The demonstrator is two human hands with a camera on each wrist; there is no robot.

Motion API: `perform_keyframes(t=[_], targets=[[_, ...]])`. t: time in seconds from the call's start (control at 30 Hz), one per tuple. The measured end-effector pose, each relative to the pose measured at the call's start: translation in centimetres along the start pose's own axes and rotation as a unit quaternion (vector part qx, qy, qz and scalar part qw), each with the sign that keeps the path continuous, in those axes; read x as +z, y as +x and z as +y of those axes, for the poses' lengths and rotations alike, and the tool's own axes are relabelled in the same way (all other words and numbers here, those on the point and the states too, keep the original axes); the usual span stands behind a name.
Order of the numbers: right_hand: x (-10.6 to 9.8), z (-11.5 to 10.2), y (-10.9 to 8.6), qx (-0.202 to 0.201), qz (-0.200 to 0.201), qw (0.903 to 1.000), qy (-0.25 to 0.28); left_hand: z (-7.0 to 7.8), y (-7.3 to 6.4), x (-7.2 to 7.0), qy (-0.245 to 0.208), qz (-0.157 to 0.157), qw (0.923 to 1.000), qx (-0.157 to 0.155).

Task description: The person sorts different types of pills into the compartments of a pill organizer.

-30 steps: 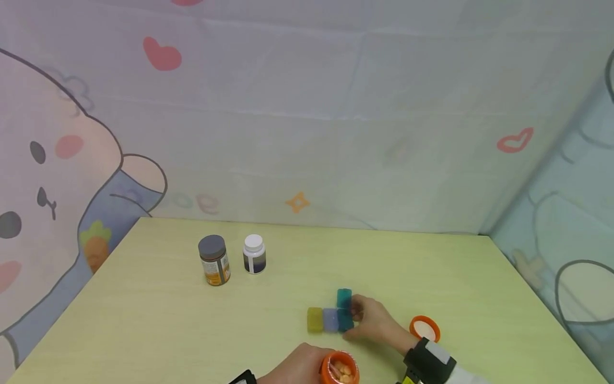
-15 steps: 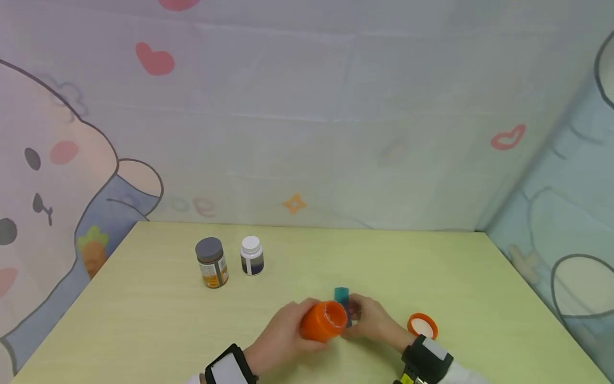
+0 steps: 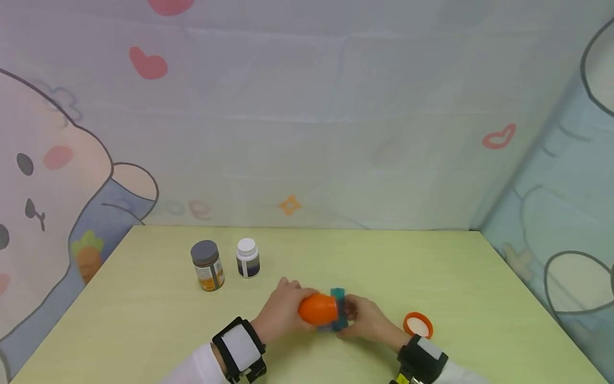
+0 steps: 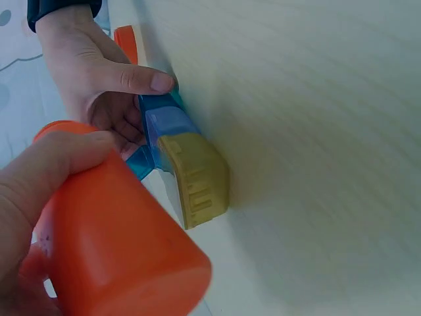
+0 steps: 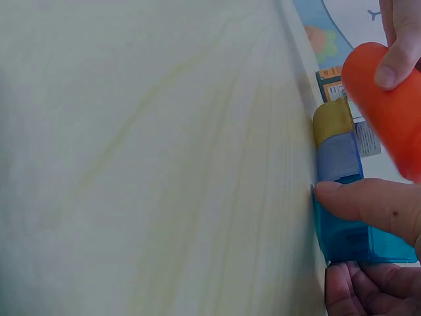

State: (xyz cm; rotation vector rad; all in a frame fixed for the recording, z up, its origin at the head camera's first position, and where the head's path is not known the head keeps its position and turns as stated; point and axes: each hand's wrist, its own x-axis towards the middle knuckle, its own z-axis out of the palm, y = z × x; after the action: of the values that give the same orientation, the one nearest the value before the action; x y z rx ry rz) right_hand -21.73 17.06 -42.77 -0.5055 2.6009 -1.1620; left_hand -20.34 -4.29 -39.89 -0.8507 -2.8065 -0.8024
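My left hand (image 3: 282, 310) grips an orange bottle (image 3: 317, 310), tipped with its mouth toward the right over a small pill box. In the left wrist view the bottle's rounded base faces the camera, so its contents are hidden. The pill box (image 4: 197, 178) has yellow, purple and blue-teal compartments in a row. Its teal lid (image 3: 338, 294) stands raised at the right end. My right hand (image 3: 368, 319) holds that end between thumb and fingers, thumb along the front side (image 5: 342, 224).
An orange cap (image 3: 418, 325) lies with its white inside up, by the right wrist. Farther back on the left stand a dark-lidded jar (image 3: 208, 265) and a white-capped bottle (image 3: 248, 258). A printed cloth (image 3: 307, 106) hangs behind the table (image 3: 168, 320).
My left hand has lifted the orange bottle from the front edge up to the pill box and tilted it rightward over the teal compartment. The right hand keeps its hold on the box.
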Motion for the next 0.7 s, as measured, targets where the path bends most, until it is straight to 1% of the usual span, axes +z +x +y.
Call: perform_keyframes(t=[0.13, 0.23, 0.33, 0.5, 0.7], targets=[[0.0, -0.1, -0.1, -0.004, -0.002, 1.0, 0.006, 0.1, 0.5, 0.3, 0.016, -0.028, 0.9994, -0.009], [0.0, -0.1, -0.2, -0.009, 0.0, 0.9999, 0.011, 0.3, 0.8, 0.3, 0.033, -0.04, 0.9986, -0.014], [0.0, -0.1, -0.2, -0.017, 0.003, 0.9998, 0.011, 0.6, 1.1, 0.3, 0.045, -0.043, 0.9979, -0.017], [0.1, 0.0, -0.3, -0.026, 0.001, 0.9996, 0.01, 0.9, 1.3, 0.2, 0.071, -0.043, 0.9965, -0.012], [0.0, 0.2, -0.2, -0.027, 0.0, 0.9996, 0.01, 1.6, 1.6, 0.1, 0.106, -0.044, 0.9933, -0.012]])
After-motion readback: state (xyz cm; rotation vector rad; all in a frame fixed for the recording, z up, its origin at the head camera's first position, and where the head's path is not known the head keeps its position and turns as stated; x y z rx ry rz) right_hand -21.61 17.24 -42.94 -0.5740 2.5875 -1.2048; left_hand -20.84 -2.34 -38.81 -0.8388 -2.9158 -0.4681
